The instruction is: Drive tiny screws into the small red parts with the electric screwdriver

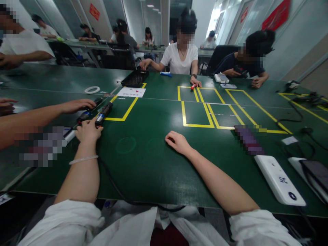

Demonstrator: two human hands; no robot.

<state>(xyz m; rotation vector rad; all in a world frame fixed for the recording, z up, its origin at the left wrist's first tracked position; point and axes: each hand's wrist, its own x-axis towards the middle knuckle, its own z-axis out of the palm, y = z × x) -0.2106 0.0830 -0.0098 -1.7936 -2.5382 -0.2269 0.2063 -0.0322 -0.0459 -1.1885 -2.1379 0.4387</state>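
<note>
My left hand [88,131] reaches forward on the left, its fingers closed around the near end of a black cylindrical tool [104,113] with a silver and blue band. That tool lies slanted on the green table [153,177], pointing away from me. A similar dark tool [83,117] is just left of it, under a co-worker's hand [78,105]. In front of me my right hand [178,142] rests on the tabletop with its fingers curled in, and no object shows in it.
Yellow tape outlines [198,125] mark the table. A black tray [134,78] and a printed sheet [132,92] lie beyond my left hand. At right are a phone [248,140] and a white power bank [280,179]. Across the table, a co-worker's hand touches a small red object [193,87].
</note>
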